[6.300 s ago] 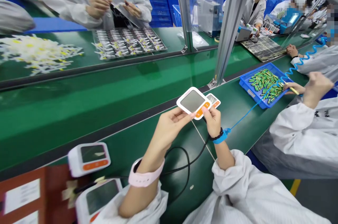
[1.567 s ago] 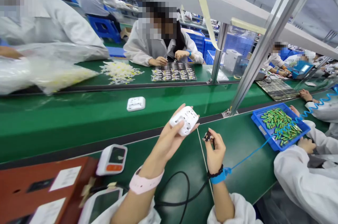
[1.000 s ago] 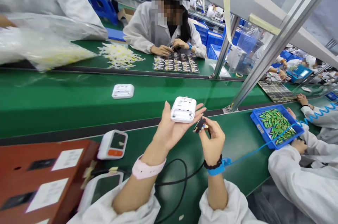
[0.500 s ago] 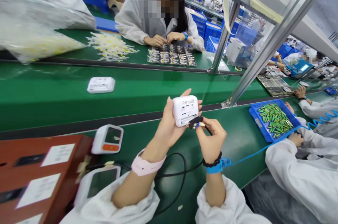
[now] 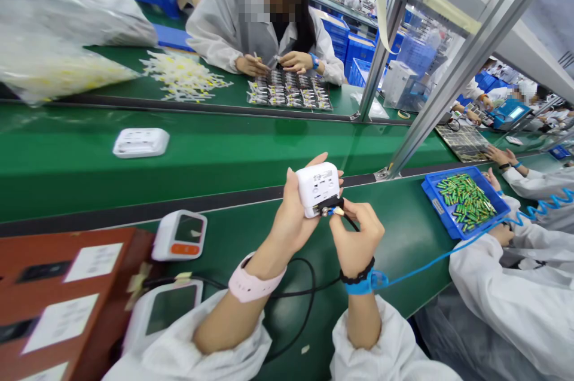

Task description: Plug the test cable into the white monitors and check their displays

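My left hand [image 5: 291,213] cradles a white plastic device [image 5: 317,185], its slotted and labelled back turned towards me. The thumb lies along the device's left side and fingertips show past its right edge. My right hand [image 5: 356,234] pinches a small black connector [image 5: 329,206] with coloured wire ends, which sits against the lower edge of the device. A black cable [image 5: 309,297] runs from behind my right hand and loops over the green bench. The exact contact between connector and device is too small to make out.
Left of my arms stand two white display units [image 5: 182,235] beside a red-brown box [image 5: 89,273]. Another white device [image 5: 141,142] lies on the green belt [image 5: 224,159]. A blue tray [image 5: 437,207] of green batteries stands right. A metal post [image 5: 448,76] rises ahead; co-workers sit opposite and right.
The black connector has moved in against the device's lower edge, where a slot showed before. On the belt, the other white device has shifted left. The co-worker opposite has raised their hands slightly.
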`<action>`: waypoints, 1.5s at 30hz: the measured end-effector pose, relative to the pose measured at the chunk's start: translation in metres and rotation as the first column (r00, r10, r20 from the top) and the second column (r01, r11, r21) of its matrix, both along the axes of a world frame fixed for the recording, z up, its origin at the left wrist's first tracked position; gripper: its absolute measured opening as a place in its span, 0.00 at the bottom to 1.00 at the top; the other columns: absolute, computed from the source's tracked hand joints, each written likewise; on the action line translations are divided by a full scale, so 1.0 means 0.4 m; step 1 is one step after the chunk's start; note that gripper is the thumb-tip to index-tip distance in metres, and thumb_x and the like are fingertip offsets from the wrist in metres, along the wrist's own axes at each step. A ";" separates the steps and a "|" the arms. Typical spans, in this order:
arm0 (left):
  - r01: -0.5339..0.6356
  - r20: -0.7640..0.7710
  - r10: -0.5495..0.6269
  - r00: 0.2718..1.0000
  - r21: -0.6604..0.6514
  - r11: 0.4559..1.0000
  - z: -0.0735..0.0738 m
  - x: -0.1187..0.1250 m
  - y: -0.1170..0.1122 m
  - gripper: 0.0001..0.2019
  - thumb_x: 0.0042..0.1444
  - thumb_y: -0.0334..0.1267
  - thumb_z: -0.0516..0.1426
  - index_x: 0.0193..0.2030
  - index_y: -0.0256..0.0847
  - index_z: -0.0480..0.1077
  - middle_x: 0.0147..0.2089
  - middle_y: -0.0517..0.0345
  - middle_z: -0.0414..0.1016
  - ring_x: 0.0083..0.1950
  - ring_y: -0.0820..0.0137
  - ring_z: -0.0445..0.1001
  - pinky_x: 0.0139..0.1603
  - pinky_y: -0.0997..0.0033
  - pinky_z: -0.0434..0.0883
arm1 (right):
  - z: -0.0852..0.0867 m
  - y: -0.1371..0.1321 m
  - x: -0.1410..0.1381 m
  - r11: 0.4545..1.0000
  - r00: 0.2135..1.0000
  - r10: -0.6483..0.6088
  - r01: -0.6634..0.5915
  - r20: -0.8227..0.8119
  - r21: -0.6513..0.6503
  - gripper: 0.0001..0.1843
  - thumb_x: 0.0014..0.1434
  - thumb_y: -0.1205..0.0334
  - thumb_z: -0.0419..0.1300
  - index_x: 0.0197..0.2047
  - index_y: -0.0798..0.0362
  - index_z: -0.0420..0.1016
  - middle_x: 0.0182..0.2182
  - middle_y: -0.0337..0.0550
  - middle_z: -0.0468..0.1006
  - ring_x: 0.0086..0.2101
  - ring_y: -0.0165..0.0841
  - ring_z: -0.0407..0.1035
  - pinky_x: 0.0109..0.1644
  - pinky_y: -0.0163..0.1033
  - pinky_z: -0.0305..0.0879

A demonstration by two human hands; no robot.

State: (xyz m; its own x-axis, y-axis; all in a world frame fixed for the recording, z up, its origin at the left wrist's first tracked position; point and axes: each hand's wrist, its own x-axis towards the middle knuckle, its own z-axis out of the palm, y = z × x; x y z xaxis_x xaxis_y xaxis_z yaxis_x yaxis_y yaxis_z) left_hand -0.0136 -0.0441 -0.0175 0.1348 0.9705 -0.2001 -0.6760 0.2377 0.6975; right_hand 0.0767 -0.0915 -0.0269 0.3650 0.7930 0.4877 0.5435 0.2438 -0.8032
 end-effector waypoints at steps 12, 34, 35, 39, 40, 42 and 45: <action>-0.099 -0.042 0.104 0.994 0.117 0.988 -0.017 0.007 0.003 0.41 0.44 0.71 0.56 0.56 0.41 0.68 0.43 0.51 0.76 0.42 0.67 0.75 0.40 0.73 0.75 | -0.018 0.014 0.013 0.986 0.992 0.121 -0.125 0.048 0.110 0.11 0.54 0.72 0.57 0.38 0.56 0.81 0.26 0.40 0.76 0.27 0.24 0.68 0.33 0.28 0.68; 0.363 -0.348 -0.321 0.881 0.062 0.930 -0.040 0.004 0.002 0.35 0.46 0.43 0.67 0.62 0.40 0.64 0.61 0.47 0.68 0.57 0.62 0.71 0.53 0.72 0.71 | -0.099 0.035 0.145 0.795 0.524 0.282 -0.596 -0.803 -0.110 0.15 0.45 0.55 0.70 0.32 0.56 0.79 0.27 0.40 0.77 0.26 0.28 0.72 0.36 0.35 0.73; 0.398 -0.389 -0.352 0.851 0.041 0.917 -0.043 0.001 0.004 0.33 0.45 0.45 0.67 0.58 0.38 0.68 0.57 0.46 0.71 0.56 0.61 0.72 0.54 0.70 0.72 | -0.099 0.033 0.148 0.775 0.494 0.291 -0.624 -0.820 -0.101 0.16 0.44 0.53 0.70 0.32 0.56 0.79 0.27 0.40 0.78 0.25 0.28 0.72 0.36 0.35 0.73; 0.394 -0.471 -0.350 0.810 -0.007 0.919 -0.046 -0.003 0.008 0.32 0.38 0.49 0.70 0.49 0.35 0.74 0.49 0.45 0.77 0.52 0.56 0.75 0.54 0.65 0.73 | -0.113 0.033 0.145 0.714 0.431 0.313 -0.694 -0.846 -0.089 0.19 0.45 0.49 0.70 0.33 0.56 0.78 0.26 0.39 0.78 0.26 0.30 0.73 0.36 0.36 0.73; 0.363 -0.473 -0.321 0.821 -0.003 0.932 -0.044 -0.001 0.008 0.32 0.37 0.49 0.70 0.49 0.34 0.74 0.49 0.45 0.77 0.52 0.56 0.75 0.54 0.64 0.73 | -0.117 0.034 0.143 0.721 0.452 0.318 -0.686 -0.833 -0.097 0.19 0.46 0.49 0.69 0.35 0.56 0.78 0.28 0.40 0.78 0.28 0.30 0.74 0.39 0.37 0.74; 0.288 -0.478 -0.251 0.842 0.005 0.958 -0.039 0.004 0.006 0.32 0.36 0.48 0.70 0.48 0.33 0.74 0.50 0.44 0.76 0.52 0.56 0.75 0.56 0.64 0.72 | -0.124 0.038 0.138 0.772 0.542 0.313 -0.623 -0.780 -0.123 0.20 0.47 0.50 0.69 0.39 0.55 0.77 0.34 0.42 0.79 0.35 0.31 0.75 0.46 0.38 0.73; 0.176 -0.499 -0.152 0.853 0.001 0.984 -0.033 0.014 0.003 0.33 0.35 0.48 0.71 0.49 0.32 0.74 0.52 0.43 0.75 0.54 0.56 0.74 0.58 0.61 0.71 | -0.130 0.042 0.135 0.863 0.675 0.297 -0.492 -0.675 -0.113 0.21 0.50 0.52 0.67 0.44 0.54 0.76 0.42 0.44 0.78 0.44 0.32 0.73 0.54 0.38 0.68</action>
State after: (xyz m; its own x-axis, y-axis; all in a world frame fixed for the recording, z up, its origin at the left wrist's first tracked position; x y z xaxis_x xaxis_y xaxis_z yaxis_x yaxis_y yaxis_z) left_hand -0.0079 -0.0430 -0.0306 0.1871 0.9527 -0.2396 -0.1921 0.2747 0.9422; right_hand 0.1307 -0.0746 -0.0788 0.1239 0.9921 0.0192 -0.1939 0.0431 -0.9801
